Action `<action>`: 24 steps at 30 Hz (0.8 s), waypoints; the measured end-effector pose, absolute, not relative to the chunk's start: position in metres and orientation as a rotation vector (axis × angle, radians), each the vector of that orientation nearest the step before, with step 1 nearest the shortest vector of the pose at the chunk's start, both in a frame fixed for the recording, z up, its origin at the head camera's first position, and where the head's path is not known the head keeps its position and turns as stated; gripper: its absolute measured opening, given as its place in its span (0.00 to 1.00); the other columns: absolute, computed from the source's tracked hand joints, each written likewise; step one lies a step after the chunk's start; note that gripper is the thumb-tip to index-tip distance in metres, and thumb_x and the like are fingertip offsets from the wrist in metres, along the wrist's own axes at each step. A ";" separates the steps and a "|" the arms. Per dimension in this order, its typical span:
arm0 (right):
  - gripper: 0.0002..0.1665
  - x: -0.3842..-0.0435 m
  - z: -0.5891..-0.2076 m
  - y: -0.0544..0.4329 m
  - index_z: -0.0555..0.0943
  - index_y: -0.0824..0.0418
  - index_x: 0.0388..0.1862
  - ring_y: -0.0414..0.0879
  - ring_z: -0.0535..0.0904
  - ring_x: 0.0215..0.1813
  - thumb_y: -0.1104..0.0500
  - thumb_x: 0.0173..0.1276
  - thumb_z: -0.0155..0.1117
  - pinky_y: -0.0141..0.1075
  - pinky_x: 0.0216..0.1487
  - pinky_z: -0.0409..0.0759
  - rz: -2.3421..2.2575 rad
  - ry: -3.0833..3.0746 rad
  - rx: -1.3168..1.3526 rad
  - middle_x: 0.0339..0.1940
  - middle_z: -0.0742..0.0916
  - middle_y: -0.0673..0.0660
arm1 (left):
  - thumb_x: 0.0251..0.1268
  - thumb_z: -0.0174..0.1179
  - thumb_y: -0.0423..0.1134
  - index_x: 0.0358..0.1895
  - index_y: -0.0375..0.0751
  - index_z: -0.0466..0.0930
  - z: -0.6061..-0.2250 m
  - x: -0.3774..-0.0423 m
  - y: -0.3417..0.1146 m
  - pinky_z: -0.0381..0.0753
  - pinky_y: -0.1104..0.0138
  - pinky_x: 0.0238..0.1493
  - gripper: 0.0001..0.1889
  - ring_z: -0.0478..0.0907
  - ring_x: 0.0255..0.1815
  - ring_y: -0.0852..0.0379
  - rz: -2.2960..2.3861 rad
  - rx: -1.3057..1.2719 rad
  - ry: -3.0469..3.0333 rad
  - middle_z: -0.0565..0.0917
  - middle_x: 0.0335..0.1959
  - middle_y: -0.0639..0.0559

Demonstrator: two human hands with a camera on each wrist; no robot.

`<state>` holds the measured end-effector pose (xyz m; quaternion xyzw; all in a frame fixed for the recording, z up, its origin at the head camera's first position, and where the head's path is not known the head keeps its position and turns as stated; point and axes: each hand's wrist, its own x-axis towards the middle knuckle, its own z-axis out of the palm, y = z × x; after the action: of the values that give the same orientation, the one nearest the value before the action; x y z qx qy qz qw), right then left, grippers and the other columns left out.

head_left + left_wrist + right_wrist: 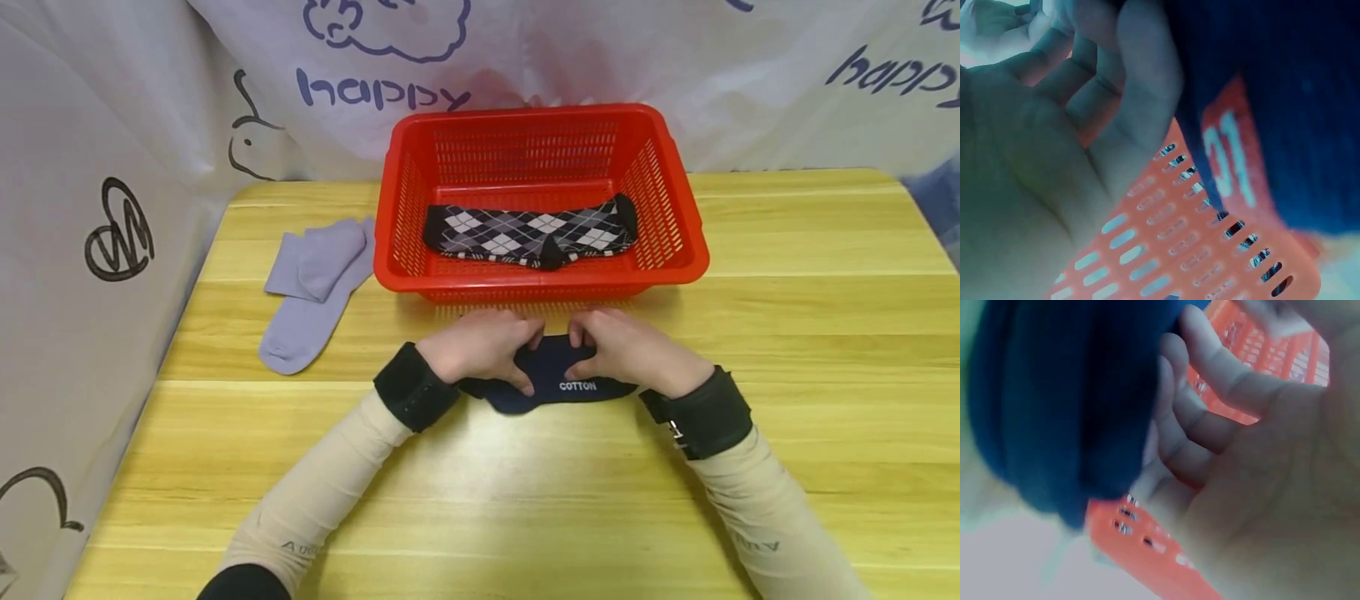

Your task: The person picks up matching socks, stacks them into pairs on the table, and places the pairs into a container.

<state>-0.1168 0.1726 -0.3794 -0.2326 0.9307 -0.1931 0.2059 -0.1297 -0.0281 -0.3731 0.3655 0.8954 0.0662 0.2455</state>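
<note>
A dark navy sock [551, 367] with white "COTTON" lettering lies sideways in front of the basket, low over the table. My left hand [487, 350] grips its left part between thumb and curled fingers. On the other side, my right hand [637, 354] pinches it beside the lettering, thumb toward me. In the left wrist view, the sock [1310, 125] fills the right side and shows a red patch with white marks. Layered folds of the sock [1054, 412] hang by the curled fingers in the right wrist view.
Just behind my hands stands a red plastic basket [540, 282] with slotted walls. A black, grey and white argyle sock [525, 233] lies flat inside. To its left are light purple socks [311, 292], partly folded over. A white cloth with drawings hangs behind the wooden table [810, 333].
</note>
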 end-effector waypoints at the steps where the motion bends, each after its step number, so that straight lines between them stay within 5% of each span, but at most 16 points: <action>1: 0.21 -0.117 -0.378 0.175 0.76 0.61 0.33 0.47 0.71 0.32 0.56 0.50 0.80 0.35 0.36 0.67 -0.535 2.583 -0.631 0.26 0.77 0.54 | 0.47 0.75 0.56 0.46 0.48 0.74 -0.373 -0.130 -0.029 0.78 0.63 0.46 0.28 0.79 0.40 0.56 0.175 0.988 2.440 0.82 0.38 0.54; 24: 0.19 -0.125 -0.368 0.193 0.76 0.58 0.31 0.47 0.72 0.32 0.54 0.51 0.79 0.35 0.35 0.64 -0.439 2.532 -0.507 0.26 0.76 0.53 | 0.37 0.81 0.53 0.56 0.50 0.67 -0.365 -0.128 -0.034 0.78 0.62 0.50 0.41 0.80 0.46 0.55 0.022 0.918 2.378 0.82 0.42 0.53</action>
<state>-0.1248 0.1933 -0.3685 -0.1869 0.9339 -0.1620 0.2582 -0.1280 -0.0336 -0.3652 0.3445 0.8922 0.0081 0.2918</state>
